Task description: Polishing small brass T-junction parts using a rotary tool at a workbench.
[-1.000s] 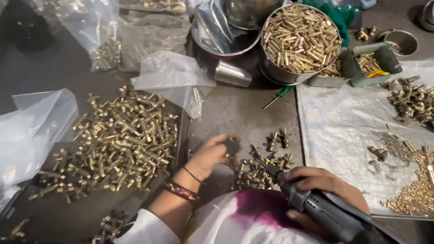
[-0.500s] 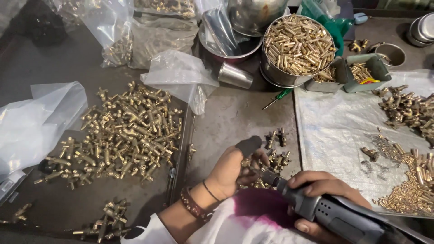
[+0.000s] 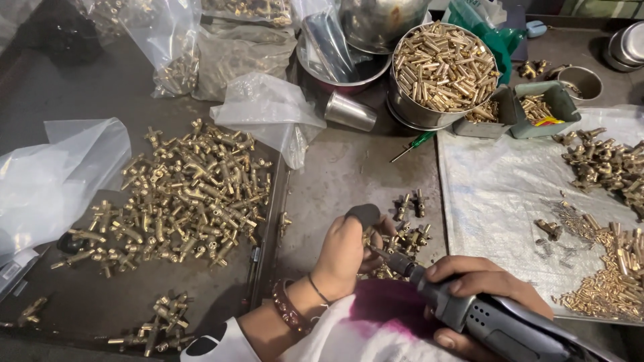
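Grey table, two brass piles; my left hand fingers pinch one fitting, right hand grips one rotary tool.

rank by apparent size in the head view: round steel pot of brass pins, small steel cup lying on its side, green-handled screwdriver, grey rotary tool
1. grey rotary tool, though nearness to the camera inflates it
2. round steel pot of brass pins, close behind, so unsure
3. small steel cup
4. green-handled screwdriver

A steel bowl heaped with brass cylinders stands far beyond the grips. A green-handled screwdriver lies nearer, a steel cup and clear bags leftward on the desk.
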